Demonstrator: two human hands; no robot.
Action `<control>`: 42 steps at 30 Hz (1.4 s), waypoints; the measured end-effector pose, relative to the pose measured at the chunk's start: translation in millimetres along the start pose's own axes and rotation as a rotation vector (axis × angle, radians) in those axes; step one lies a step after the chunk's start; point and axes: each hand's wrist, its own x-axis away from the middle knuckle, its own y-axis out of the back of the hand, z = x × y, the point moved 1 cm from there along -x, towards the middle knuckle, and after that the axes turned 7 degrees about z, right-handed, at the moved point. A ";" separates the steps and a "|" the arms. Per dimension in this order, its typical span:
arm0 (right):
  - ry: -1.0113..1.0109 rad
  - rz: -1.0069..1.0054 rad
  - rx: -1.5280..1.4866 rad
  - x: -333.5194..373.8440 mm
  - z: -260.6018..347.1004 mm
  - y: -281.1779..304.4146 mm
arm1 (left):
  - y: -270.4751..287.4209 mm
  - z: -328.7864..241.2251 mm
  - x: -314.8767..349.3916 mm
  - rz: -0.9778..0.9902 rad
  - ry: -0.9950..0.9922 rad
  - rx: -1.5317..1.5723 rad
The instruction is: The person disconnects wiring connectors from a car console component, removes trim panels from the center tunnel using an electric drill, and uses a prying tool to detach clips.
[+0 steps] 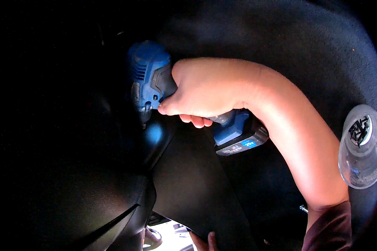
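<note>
My right hand [205, 88] is wrapped round the grip of a blue and black cordless drill driver [148, 71]. Its battery pack [243, 140] sticks out below the hand. The nose points down toward a dark trim surface, and a bluish light spot shows beside it. Whether the tip touches anything is lost in shadow. At the lower edge, a few fingers of my left hand [204, 242] pinch the edge of a dark flat panel [192, 180]; the rest of that hand is out of frame.
A clear plastic cup [360, 163] with several small black screws [360, 130] lies to the right, beside my forearm. A small metal bolt [303, 208] shows near my sleeve. Dark molded trim [109, 196] fills the lower left. Bright light enters through a gap [167, 236] at the bottom.
</note>
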 end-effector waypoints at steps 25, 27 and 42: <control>0.082 -0.113 -0.058 18.9 4.2 31.4 | -0.8 -27.2 -12.1 0.012 -0.005 -0.101; 0.075 -0.194 -0.017 23.6 6.0 39.6 | -3.1 -36.8 -12.6 0.048 0.092 0.082; -0.120 -0.493 0.154 29.6 20.2 2.2 | 5.0 -21.9 -17.4 0.040 -0.078 -0.015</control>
